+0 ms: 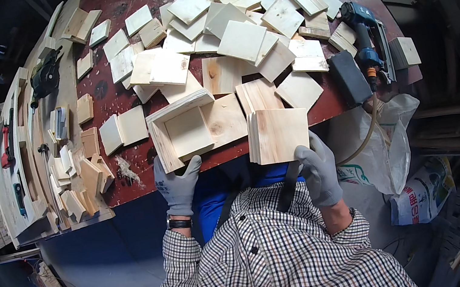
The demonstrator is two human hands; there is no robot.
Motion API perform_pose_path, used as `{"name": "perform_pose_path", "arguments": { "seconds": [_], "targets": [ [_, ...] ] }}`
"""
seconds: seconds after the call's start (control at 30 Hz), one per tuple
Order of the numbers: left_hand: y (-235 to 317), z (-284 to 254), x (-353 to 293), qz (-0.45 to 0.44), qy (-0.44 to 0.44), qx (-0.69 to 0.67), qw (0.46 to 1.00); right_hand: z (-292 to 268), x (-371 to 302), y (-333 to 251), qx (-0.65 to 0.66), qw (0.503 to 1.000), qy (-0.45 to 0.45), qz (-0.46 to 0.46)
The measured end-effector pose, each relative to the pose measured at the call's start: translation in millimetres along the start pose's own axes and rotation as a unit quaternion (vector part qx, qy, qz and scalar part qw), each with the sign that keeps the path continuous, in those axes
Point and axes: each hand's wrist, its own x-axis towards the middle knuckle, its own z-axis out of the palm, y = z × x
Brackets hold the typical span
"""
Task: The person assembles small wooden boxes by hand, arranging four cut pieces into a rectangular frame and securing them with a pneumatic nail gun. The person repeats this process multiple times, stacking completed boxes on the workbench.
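Observation:
My left hand, in a grey work glove, grips the near left corner of a small open wooden box, its thumb on the near edge. The box rests tilted at the table's front edge. A pale square board shows inside it. In the right hand, also gloved, is a small stack of square wooden boards, with the thumb at the lower right corner. The fingers behind the stack are partly hidden. Another board lies between box and stack.
A heap of square boards covers much of the dark red table. A blue nail gun with a hose lies at the right, beside a dark block. Offcuts and a black power tool are at the left. White sacks sit below right.

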Motion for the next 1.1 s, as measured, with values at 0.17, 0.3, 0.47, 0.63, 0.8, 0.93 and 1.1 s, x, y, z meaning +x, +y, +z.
{"name": "perform_pose_path", "arguments": {
  "seconds": [0.17, 0.3, 0.47, 0.63, 0.8, 0.93, 1.1],
  "targets": [
    [0.8, -0.8, -2.5, 0.01, 0.013, -0.007, 1.0, 25.8, -0.7, -15.3, 0.015, 0.997, -0.054, 0.05],
    [-6.0, 4.2, -8.6, -0.011, 0.042, -0.019, 0.999, 46.5, 6.4, -9.3, -0.076, 0.988, -0.135, -0.019],
    [-10.6, 12.9, -7.4, -0.048, 0.052, -0.016, 0.997, 64.4, 39.8, 23.5, -0.041, 0.986, -0.163, 0.009],
    [-9.2, 14.6, -11.9, -0.08, 0.028, -0.043, 0.995, 102.2, 53.9, 35.5, -0.076, 0.984, -0.16, 0.006],
    [-7.5, 19.2, -13.3, -0.073, 0.028, -0.039, 0.996, 119.0, 81.4, 43.9, -0.101, 0.975, -0.197, 0.0],
    [-9.2, 26.9, -13.5, -0.068, 0.035, -0.053, 0.996, 119.8, 87.7, 44.6, -0.162, 0.967, -0.194, 0.017],
    [-6.4, 24.6, -12.7, -0.069, 0.038, -0.075, 0.994, 122.2, 80.6, 43.1, -0.245, 0.95, -0.185, -0.059]
  ]
}}
